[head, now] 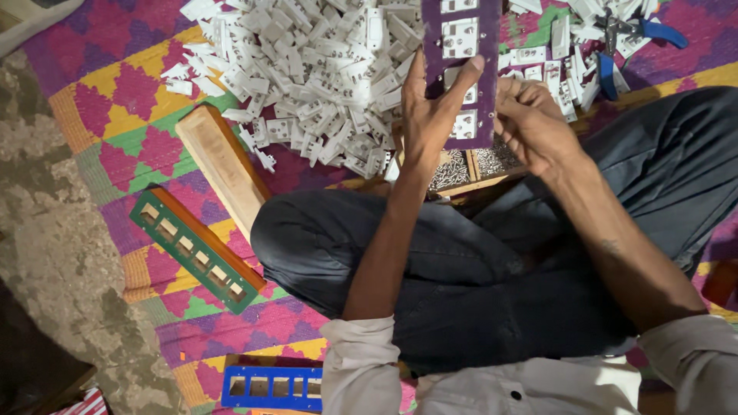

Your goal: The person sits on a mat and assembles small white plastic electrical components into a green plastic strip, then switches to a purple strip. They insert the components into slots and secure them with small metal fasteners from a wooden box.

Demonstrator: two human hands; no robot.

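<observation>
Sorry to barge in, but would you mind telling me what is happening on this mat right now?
A person sits cross-legged on a colourful woven mat, holding a purple panel fitted with white sockets upright. The left hand spreads flat against the panel while the right hand works at its lower right edge. A large pile of white socket parts lies ahead, a wooden tray of small screws sits just under the hands, and green and blue slotted frames lie to the left.

A bright zigzag-patterned woven mat [146, 92] covers a rough, mottled concrete floor [46, 230].
</observation>
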